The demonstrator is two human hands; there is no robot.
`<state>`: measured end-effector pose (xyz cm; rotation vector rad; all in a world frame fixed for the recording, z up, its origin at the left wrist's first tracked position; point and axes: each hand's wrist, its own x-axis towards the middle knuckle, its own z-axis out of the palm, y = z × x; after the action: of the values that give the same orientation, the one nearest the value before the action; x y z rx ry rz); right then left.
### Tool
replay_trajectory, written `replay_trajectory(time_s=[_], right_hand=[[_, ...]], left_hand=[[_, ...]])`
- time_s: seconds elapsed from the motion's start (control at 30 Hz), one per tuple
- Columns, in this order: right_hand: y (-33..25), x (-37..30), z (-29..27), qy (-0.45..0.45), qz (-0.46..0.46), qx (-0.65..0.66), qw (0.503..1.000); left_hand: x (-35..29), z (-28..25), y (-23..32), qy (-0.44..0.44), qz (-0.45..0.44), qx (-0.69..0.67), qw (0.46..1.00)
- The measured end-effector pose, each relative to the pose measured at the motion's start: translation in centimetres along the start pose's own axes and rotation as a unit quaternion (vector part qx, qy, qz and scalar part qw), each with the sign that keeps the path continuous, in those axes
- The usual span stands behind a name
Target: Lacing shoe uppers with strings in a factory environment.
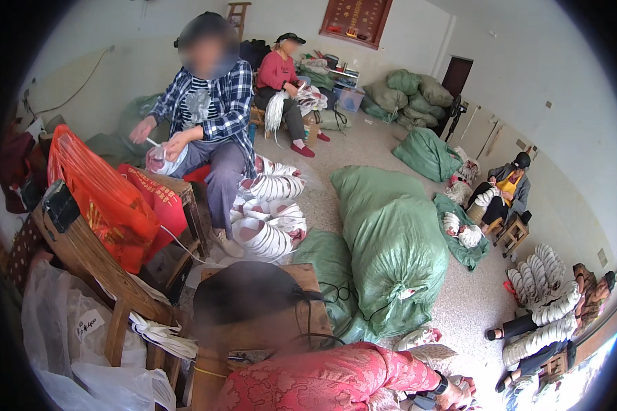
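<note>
Neither of my hands shows in the view. Closest to me, at the lower edge, is a co-worker in a red patterned jacket (322,377) and a dark cap (243,291). That person's hand (451,395), with a dark band at the wrist, lies by white and reddish pieces partly cut off by the edge. At the upper left, a seated co-worker in a checked shirt (234,103) holds a white strip (153,142) over a white and red piece (159,163). Striped white bundles (262,238) lie beside that person's leg.
A large stuffed green sack (391,226) stands mid-floor. To the left are an orange plastic bag (92,198), a wooden chair (96,260) and clear plastic bags (55,322). More sacks (404,96) pile up at the back. Other people sit working at the back and right.
</note>
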<state>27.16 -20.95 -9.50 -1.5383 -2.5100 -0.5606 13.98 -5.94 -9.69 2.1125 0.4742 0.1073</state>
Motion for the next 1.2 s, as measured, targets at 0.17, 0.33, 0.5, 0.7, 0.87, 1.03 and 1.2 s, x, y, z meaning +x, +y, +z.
replay_trajectory(time_s=[0.17, 0.33, 0.5, 0.7, 0.87, 1.03, 1.2], right_hand=[[0.5, -0.2, 1.1, 0.016, -0.005, 0.002, 1.0], [-0.2, 0.5, 0.8, 0.023, -0.037, 0.007, 0.999], [-0.9, 0.7, -0.8, 0.04, -0.044, 0.006, 0.998], [-2.3, 2.0, -2.1, 0.055, -0.08, 0.028, 0.995], [-3.1, 3.3, -3.9, 0.065, -0.09, 0.028, 0.993], [-3.4, 5.6, -6.0, 0.084, -0.104, 0.033, 0.99], [-3.4, 3.5, -9.7, 0.086, -0.034, 0.003, 0.996]], left_hand=[[-1.7, -1.5, 0.6, 0.057, 0.081, 0.097, 0.99], [-2.4, -3.2, 1.9, 0.041, 0.065, 0.121, 0.99], [-3.8, -3.1, 3.5, 0.005, 0.07, 0.151, 0.986], [-1.9, -1.8, 1.2, 0.087, 0.094, 0.104, 0.986], [-0.4, -2.3, 1.1, -0.037, 0.12, 0.058, 0.99], [-1.1, -1.3, 0.5, 0.071, 0.201, 0.089, 0.973], [1.0, -7.1, 1.9, 0.275, 0.363, -0.05, 0.889]])
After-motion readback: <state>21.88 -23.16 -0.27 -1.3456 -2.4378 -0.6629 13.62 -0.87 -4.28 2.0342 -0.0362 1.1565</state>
